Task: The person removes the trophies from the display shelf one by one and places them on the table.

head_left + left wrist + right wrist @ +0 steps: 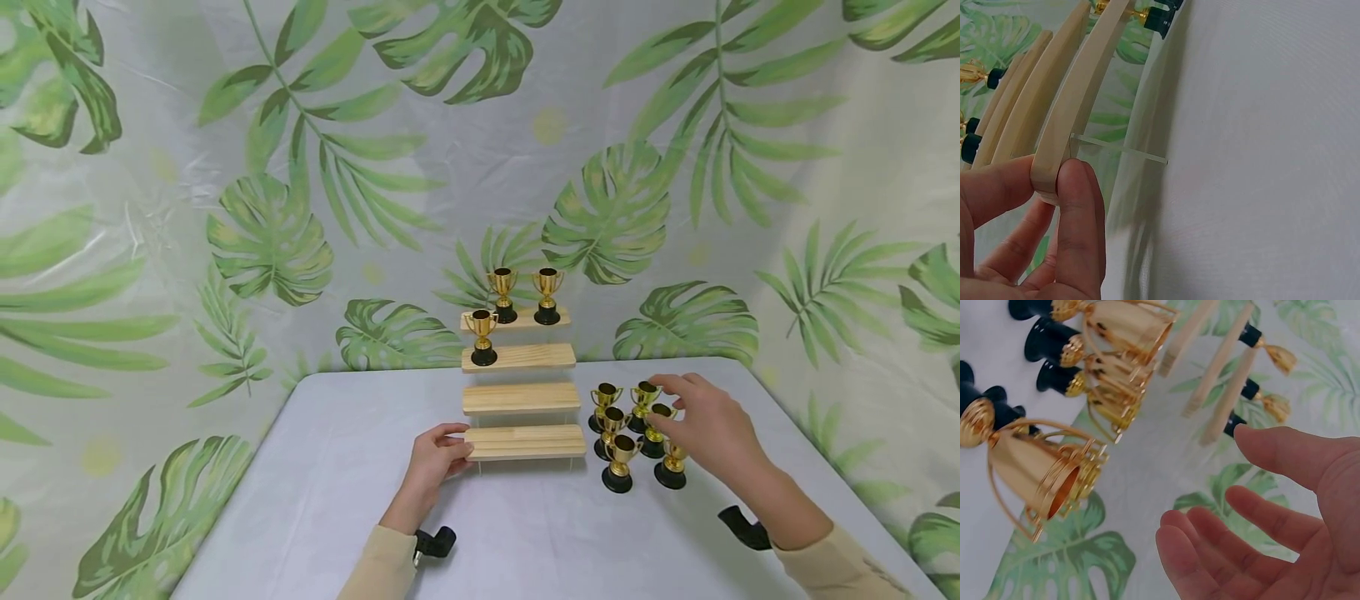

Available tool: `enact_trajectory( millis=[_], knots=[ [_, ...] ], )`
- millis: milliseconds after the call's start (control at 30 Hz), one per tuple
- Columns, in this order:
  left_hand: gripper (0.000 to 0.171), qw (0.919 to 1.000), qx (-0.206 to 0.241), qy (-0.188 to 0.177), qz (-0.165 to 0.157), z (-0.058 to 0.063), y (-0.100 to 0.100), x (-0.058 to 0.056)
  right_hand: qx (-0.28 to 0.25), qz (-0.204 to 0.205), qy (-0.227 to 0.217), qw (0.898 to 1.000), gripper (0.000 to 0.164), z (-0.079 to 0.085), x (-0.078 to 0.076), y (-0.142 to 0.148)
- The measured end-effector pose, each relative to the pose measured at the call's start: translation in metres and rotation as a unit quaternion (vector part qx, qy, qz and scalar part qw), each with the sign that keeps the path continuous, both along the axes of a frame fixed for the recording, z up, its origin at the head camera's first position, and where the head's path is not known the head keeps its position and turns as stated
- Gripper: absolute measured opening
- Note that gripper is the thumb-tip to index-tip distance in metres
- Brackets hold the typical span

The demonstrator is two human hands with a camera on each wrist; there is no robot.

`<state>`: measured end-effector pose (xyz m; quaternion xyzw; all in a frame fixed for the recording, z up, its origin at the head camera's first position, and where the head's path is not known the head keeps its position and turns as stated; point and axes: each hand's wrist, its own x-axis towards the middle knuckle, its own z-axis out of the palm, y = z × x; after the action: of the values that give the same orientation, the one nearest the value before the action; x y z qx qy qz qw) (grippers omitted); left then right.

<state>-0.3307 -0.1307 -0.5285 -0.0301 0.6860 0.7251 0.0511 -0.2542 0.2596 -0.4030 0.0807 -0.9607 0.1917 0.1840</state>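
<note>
A tiered wooden display rack stands on the table, and my left hand (435, 460) pinches the left end of its lowest shelf (527, 443). In the left wrist view, thumb and fingers hold that shelf end (1054, 147) above a clear support (1122, 149). My right hand (716, 425) hovers over a cluster of small gold trophy cups on black bases, including a front cup (621, 450). The right wrist view shows its fingers spread, holding nothing, apart from a nearby trophy (1038, 469). Two trophies (503, 287) stand on the top shelf, and one (482, 329) on the left of the second shelf.
The white-covered table (322, 483) extends around the rack. Behind it hangs a leaf-patterned curtain (480, 167). The trophy cluster stands close to the rack's right side. A black wrist-worn piece (437, 542) sits by the left cuff, and another (745, 527) by the right.
</note>
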Motion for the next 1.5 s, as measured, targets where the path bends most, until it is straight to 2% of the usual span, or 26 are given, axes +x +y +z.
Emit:
enact_trajectory(
  millis=[467,767,1200,1500],
  knots=[
    [0.044,1.0000,-0.001,-0.007,0.001,0.003,0.001,0.001,-0.022,0.017,0.016,0.999,0.053,0.005,-0.004,-0.027],
    [0.042,1.0000,0.000,-0.003,0.001,0.003,0.000,0.002,-0.024,0.027,0.032,0.999,0.051,0.008,-0.011,-0.044],
    [0.043,1.0000,-0.003,-0.007,0.000,0.003,0.000,0.001,-0.051,0.045,0.016,0.998,0.052,0.021,-0.021,-0.078],
    [0.042,1.0000,-0.001,-0.006,0.001,0.003,0.000,0.000,-0.060,0.062,0.027,0.996,0.049,0.026,-0.033,-0.097]
  ],
)
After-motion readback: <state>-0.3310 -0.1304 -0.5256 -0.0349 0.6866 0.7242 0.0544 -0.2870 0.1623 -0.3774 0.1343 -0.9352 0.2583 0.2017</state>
